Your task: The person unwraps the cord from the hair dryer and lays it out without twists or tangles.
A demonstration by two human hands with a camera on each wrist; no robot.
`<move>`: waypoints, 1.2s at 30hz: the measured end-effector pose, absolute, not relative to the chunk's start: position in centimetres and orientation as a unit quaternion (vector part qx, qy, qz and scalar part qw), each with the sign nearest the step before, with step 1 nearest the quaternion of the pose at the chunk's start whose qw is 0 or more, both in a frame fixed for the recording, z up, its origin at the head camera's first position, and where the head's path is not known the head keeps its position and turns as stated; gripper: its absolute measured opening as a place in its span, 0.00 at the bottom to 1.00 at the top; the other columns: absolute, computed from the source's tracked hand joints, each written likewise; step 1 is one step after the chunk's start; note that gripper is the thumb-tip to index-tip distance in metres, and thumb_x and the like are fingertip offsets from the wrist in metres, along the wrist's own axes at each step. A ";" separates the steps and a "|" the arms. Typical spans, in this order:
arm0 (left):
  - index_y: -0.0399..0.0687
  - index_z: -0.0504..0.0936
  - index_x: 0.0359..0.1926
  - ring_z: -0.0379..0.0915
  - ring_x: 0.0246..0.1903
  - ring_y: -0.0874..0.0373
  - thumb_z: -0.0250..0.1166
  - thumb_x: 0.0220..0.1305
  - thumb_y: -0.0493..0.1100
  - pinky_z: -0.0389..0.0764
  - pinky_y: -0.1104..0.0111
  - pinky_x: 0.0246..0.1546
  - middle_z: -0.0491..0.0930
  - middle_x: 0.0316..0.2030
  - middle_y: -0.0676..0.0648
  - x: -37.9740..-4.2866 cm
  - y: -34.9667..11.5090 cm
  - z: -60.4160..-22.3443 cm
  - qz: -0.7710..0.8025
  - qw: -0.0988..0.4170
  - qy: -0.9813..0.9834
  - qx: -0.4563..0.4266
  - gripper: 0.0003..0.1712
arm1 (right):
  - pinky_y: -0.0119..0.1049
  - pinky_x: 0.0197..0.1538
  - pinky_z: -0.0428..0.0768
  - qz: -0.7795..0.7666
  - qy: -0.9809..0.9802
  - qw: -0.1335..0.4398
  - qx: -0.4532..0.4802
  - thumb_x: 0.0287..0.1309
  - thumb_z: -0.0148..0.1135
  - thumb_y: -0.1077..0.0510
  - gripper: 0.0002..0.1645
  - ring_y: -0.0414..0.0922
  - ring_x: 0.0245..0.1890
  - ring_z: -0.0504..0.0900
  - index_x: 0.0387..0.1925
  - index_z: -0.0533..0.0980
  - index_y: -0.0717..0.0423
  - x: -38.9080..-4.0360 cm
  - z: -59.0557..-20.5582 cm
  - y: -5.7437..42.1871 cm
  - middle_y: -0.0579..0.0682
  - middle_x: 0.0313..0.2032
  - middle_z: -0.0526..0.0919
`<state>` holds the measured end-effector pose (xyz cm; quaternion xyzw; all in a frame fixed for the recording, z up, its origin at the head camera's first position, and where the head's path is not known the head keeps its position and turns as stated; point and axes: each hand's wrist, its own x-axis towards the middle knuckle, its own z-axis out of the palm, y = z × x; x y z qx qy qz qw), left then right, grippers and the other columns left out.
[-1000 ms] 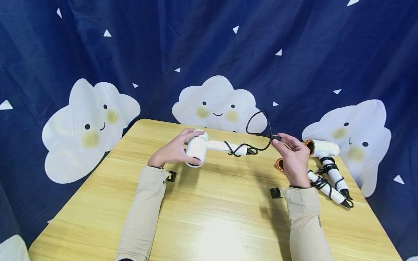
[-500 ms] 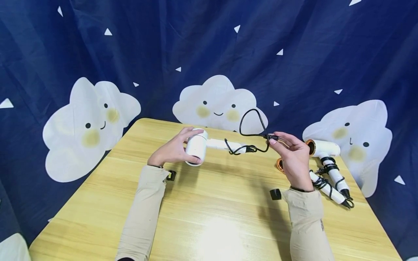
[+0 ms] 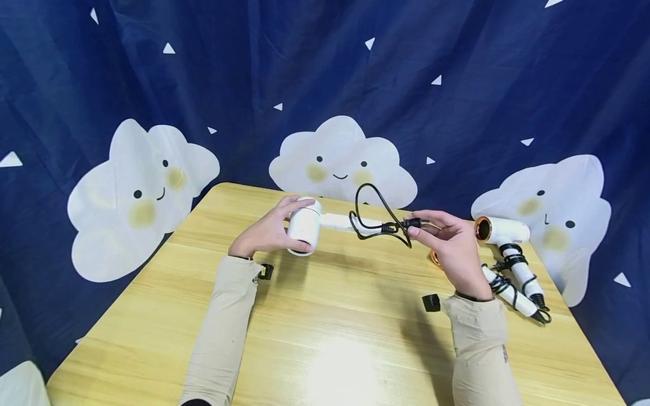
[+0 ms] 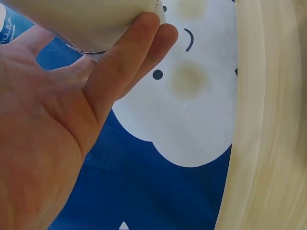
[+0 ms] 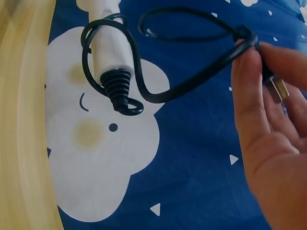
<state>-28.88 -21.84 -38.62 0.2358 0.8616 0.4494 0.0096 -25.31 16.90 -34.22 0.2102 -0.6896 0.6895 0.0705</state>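
Observation:
A white hair dryer is held above the table, its handle pointing right. My left hand grips the dryer's head from the left, thumb at the near end and fingers at the far end. In the left wrist view the fingers curl round the white barrel. Black cord loops loosely about the handle's end and rises in an open loop. The plug sits between the thumb and fingers of my right hand; its metal prongs show in the right wrist view.
Two more white hair dryers lie at the table's right side, cords wound round their handles: one behind, the other partly hidden by my right hand. The wooden table ends at a blue curtain with cloud prints.
My right hand has brought the plug leftward and slightly down, closer to the dryer's handle. The cord loop has shifted left and sunk. The left hand keeps its grip with little movement.

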 end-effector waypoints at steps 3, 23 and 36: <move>0.64 0.66 0.77 0.66 0.65 0.48 0.87 0.42 0.53 0.81 0.50 0.60 0.56 0.77 0.47 -29.0 -21.9 -38.7 0.448 0.010 0.863 0.234 0.61 | 0.26 0.45 0.84 0.681 -0.691 0.057 0.236 0.59 0.71 0.72 0.18 0.37 0.45 0.90 0.51 0.82 0.68 -25.3 -34.2 17.0 0.43 0.45 0.92; 0.63 0.65 0.77 0.67 0.64 0.48 0.87 0.43 0.54 0.83 0.52 0.56 0.58 0.76 0.46 -29.1 -21.9 -38.9 0.442 0.009 0.864 0.239 0.61 | 0.37 0.49 0.88 0.667 -0.678 -0.032 0.308 0.61 0.66 0.75 0.14 0.43 0.44 0.91 0.49 0.79 0.71 -25.3 -34.4 17.2 0.53 0.50 0.88; 0.64 0.66 0.77 0.66 0.66 0.48 0.87 0.42 0.52 0.83 0.51 0.57 0.56 0.77 0.47 -28.9 -22.0 -38.6 0.449 0.009 0.863 0.231 0.61 | 0.33 0.45 0.86 0.654 -0.704 -0.021 0.277 0.64 0.67 0.70 0.03 0.40 0.38 0.89 0.35 0.79 0.64 -25.4 -34.6 17.0 0.50 0.42 0.89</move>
